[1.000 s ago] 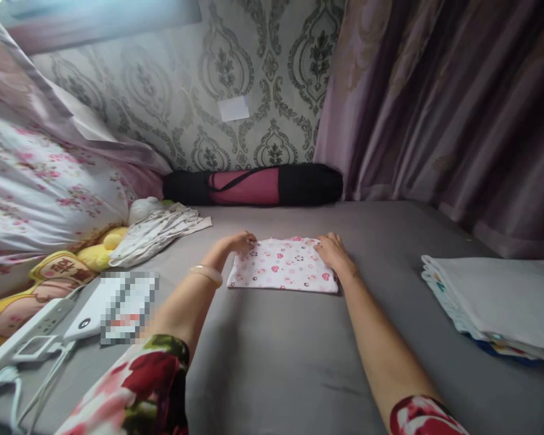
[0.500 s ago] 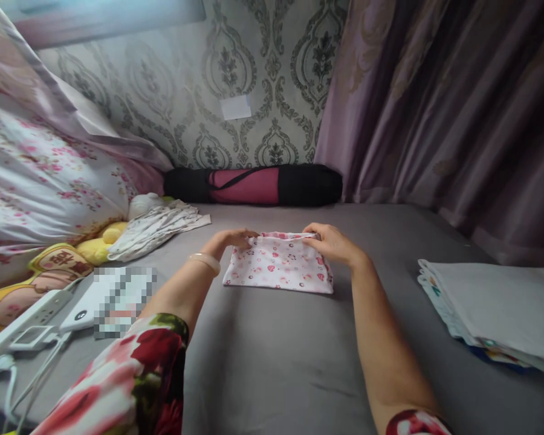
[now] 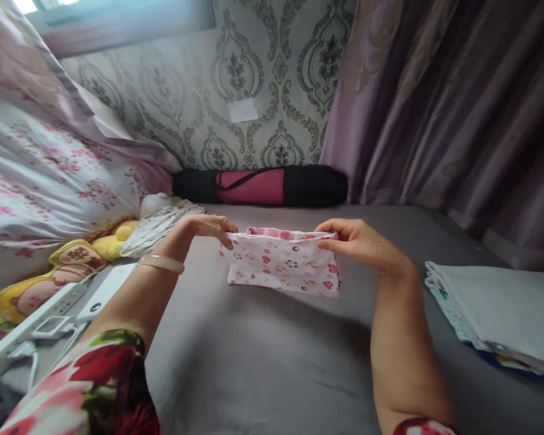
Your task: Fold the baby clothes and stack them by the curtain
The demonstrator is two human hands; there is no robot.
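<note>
A folded white cloth (image 3: 283, 263) with pink hearts and small flowers hangs between my two hands over the grey sheet (image 3: 272, 368). Its upper left corner is pinched by my left hand (image 3: 217, 229), thumb in front. My right hand (image 3: 356, 241) grips the upper right corner between thumb and fingers. Pink fabric shows along the open top edge. The lower edge hangs low, with a shadow on the sheet below it. A pale bangle (image 3: 162, 263) circles my left wrist.
A stack of folded white cloths (image 3: 503, 302) lies at the right. Along the wall is a black and pink bag (image 3: 254, 186). At the left are a crumpled cloth (image 3: 156, 229), yellow plush toys (image 3: 113, 243), a power strip (image 3: 49, 320) and a white device (image 3: 109, 290).
Both hands have lifted the cloth's top edge off the sheet and moved apart, my left hand leftward and my right hand rightward. The view has shifted slightly.
</note>
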